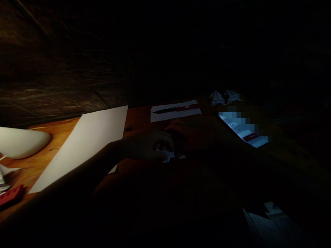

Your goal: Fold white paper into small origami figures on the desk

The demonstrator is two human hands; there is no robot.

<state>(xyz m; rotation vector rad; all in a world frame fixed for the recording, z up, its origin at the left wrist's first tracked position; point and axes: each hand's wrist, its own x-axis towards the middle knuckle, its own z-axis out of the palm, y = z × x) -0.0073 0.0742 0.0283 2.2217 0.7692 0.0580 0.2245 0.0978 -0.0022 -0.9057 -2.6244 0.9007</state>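
Note:
Over the middle of the wooden table, my left hand (147, 144) is curled with thumb and fingers pinching a small folded piece of white paper (168, 157). My right hand (190, 134) meets it from the other side, in deep shadow. Its fingers look bent round the same paper, a corner of which shows below them. Behind both hands a knife (178, 108) with a dark blade and red handle lies on small white paper sheets (160, 117). A large white sheet (103, 131) lies beyond my left forearm and is partly covered by it.
At the left are a white rounded object (23, 142), crumpled or folded paper (5, 175) and a red object (11, 196). Two folded paper shapes (218, 97) stand at the back right, near a lit phone (243, 131). A dark wall (51, 75) rises behind the table.

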